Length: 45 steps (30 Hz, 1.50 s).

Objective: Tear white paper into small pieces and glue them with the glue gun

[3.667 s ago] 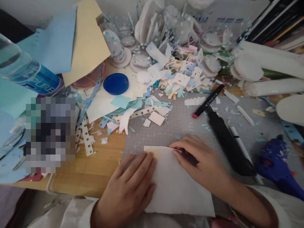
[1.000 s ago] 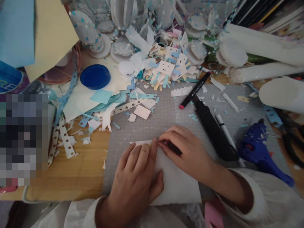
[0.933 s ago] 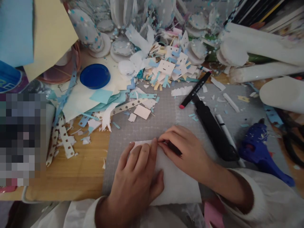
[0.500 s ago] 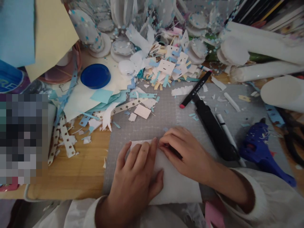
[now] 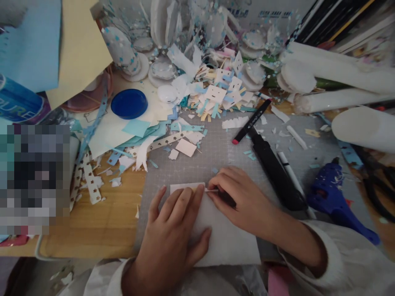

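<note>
A white sheet of paper (image 5: pixel 228 242) lies on the grey cutting mat (image 5: pixel 173 168) in front of me. My left hand (image 5: pixel 175 226) rests spread on the sheet, with its fingertips close to the far edge and the thumb out to the side. Just right of my left index fingertip, my right hand (image 5: pixel 234 191) pinches a thin edge of the white paper between thumb and fingers. The part inside the pinch is hidden.
Right of my hands lie a black cutter-like tool (image 5: pixel 277 172), a red-tipped black marker (image 5: pixel 251 122), a white pen (image 5: pixel 293 176) and a blue glue gun (image 5: pixel 331 197). Beyond are paper scraps (image 5: pixel 185 146), small paper figures (image 5: pixel 216 93) and a blue lid (image 5: pixel 129 103).
My right hand has drawn slightly away from my left fingertips, and a thin white edge now shows between them. My left hand stays pressed on the sheet. The camera view has shifted slightly.
</note>
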Each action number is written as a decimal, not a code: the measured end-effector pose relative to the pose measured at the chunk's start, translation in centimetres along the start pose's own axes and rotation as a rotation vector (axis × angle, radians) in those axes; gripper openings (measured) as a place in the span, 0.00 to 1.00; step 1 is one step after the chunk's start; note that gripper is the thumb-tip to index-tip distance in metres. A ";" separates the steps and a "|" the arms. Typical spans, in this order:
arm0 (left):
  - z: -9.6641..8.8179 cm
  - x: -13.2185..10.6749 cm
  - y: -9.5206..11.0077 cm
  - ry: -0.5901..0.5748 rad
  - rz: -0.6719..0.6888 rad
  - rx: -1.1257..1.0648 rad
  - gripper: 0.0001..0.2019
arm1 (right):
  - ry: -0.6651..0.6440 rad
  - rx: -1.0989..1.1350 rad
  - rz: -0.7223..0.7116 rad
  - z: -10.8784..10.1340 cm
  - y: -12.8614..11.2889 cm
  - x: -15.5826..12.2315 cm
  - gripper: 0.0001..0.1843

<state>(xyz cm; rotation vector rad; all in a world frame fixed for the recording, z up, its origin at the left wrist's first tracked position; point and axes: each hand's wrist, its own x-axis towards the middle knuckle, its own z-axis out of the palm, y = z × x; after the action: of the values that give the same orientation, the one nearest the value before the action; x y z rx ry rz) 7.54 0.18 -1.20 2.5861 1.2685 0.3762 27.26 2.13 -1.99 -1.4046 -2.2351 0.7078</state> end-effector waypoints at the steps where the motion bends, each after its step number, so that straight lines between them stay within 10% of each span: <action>1: 0.0 0.0 0.0 0.001 -0.003 0.003 0.27 | 0.003 -0.005 -0.010 0.0 0.0 0.0 0.03; 45: -1.9 -1.2 -1.3 -0.130 0.021 -0.222 0.37 | -0.401 -0.030 -0.218 -1.9 -1.5 -0.5 0.06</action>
<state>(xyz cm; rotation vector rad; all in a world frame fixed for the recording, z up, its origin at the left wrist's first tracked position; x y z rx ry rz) 5.27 0.21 0.07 2.3965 1.0906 0.3269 27.52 1.54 0.36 -1.0801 -2.6618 0.9490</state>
